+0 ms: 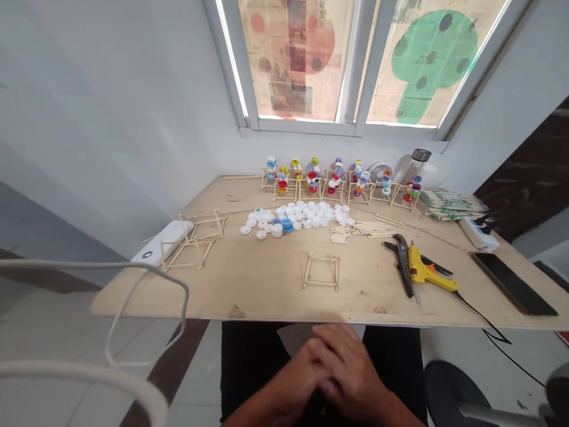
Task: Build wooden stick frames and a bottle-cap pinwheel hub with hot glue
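My left hand (pixel 302 366) and my right hand (pixel 349 369) are clasped together over my lap, just below the table's front edge. Their fingers are closed round each other, and no object shows in them. Nearest to them on the table stands a small square frame of wooden sticks (pixel 320 283). Behind it lies a pile of white bottle caps (pixel 311 214), with a few blue ones among them. Short cut sticks (pixel 338 235) and longer sticks (pixel 371 228) lie to the right of the caps. More stick frames (pixel 191 254) stand at the left.
Pliers (pixel 403 267) and a yellow glue gun (pixel 429 276) lie at the right, near a black phone (pixel 513 283). Stick frames with coloured caps (pixel 333 181) line the back. Also there are a power strip (pixel 480 234), bagged sticks (pixel 453 205) and a white device (pixel 162 244).
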Motion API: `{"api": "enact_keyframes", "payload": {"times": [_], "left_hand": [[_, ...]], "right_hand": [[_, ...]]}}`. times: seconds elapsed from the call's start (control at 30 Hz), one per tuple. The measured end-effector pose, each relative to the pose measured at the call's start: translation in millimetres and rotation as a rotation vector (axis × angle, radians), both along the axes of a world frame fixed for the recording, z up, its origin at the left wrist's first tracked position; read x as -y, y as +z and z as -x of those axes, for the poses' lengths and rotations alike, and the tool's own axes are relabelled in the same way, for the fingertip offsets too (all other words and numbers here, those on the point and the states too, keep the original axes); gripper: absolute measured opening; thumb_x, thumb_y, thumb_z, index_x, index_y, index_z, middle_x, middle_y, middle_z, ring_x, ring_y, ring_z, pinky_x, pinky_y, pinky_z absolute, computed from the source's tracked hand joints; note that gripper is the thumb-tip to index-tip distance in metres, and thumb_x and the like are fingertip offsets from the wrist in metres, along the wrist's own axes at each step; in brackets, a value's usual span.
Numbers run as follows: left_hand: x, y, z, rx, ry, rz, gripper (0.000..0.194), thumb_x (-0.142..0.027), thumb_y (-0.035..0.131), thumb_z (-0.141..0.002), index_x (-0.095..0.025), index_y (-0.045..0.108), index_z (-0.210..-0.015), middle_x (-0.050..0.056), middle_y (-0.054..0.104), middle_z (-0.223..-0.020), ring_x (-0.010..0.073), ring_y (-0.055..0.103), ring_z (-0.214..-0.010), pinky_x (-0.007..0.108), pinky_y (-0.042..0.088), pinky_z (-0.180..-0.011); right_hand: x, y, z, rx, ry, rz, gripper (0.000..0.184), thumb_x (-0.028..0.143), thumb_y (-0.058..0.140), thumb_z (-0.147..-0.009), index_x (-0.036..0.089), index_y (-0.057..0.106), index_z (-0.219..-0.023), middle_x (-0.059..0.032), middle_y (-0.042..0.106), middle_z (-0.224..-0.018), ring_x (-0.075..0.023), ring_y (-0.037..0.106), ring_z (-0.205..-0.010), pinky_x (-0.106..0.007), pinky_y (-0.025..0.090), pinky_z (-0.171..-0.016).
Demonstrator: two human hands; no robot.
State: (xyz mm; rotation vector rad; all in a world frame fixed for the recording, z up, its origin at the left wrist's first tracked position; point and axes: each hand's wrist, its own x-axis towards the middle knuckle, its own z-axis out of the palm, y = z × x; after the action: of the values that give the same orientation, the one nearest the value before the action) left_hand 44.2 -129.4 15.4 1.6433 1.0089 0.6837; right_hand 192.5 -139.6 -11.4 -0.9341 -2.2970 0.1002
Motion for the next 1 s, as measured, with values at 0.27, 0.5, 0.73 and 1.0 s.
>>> {"api": "enact_keyframes", "payload": {"times": [0.27,0.5,0.73,1.0], "left_hand": [[-37.3,24.9,62.6,-0.004,0.424,-0.014,0.021,-0.034,0.055,-0.078,-0.019,0.065,-0.09,0.004,0.071,-0.088,0.0183,0.064,-0.082,0.031,0.051,-0.078],[-96.0,-4.4,32.0,-0.359,0.418,-0.263,0.032,-0.034,0.052,-0.079,-0.019,0.058,-0.106,0.004,0.067,-0.093,0.0131,0.06,-0.064,0.026,0.048,-0.062],[-106.3,-10.3,22.4,-0.526,0.36,-0.258,0.008,-0.025,0.053,-0.079,-0.019,0.059,-0.082,0.0,0.066,-0.076,0.0129,0.059,-0.065,0.022,0.04,-0.06],[-140.6,-6.4,44.1,-0.534,0.432,-0.254,0.007,-0.02,0.052,-0.079,-0.019,0.059,-0.075,-0.001,0.065,-0.071,0.0132,0.059,-0.066,0.022,0.037,-0.06]], "right_hand": [[-0.3,-9.3,-56.6,-0.125,-0.192,-0.005,0.037,0.013,0.049,-0.084,0.018,0.054,-0.12,-0.0105,0.068,-0.105,-0.0214,0.064,-0.095,-0.037,0.052,-0.082],[-73.0,11.4,-39.7,-0.198,-0.416,0.317,0.028,0.031,0.043,-0.088,0.018,0.058,-0.109,-0.009,0.064,-0.105,-0.0157,0.065,-0.079,-0.029,0.051,-0.072],[-94.5,10.6,-21.6,0.121,-0.576,0.499,0.018,0.032,0.049,-0.086,0.021,0.06,-0.08,-0.0012,0.067,-0.071,-0.0156,0.061,-0.067,-0.023,0.034,-0.056],[-142.1,20.0,2.0,0.213,-0.566,0.485,0.018,0.029,0.051,-0.085,0.02,0.058,-0.071,-0.0007,0.066,-0.07,-0.0141,0.057,-0.064,-0.023,0.024,-0.052]]}}
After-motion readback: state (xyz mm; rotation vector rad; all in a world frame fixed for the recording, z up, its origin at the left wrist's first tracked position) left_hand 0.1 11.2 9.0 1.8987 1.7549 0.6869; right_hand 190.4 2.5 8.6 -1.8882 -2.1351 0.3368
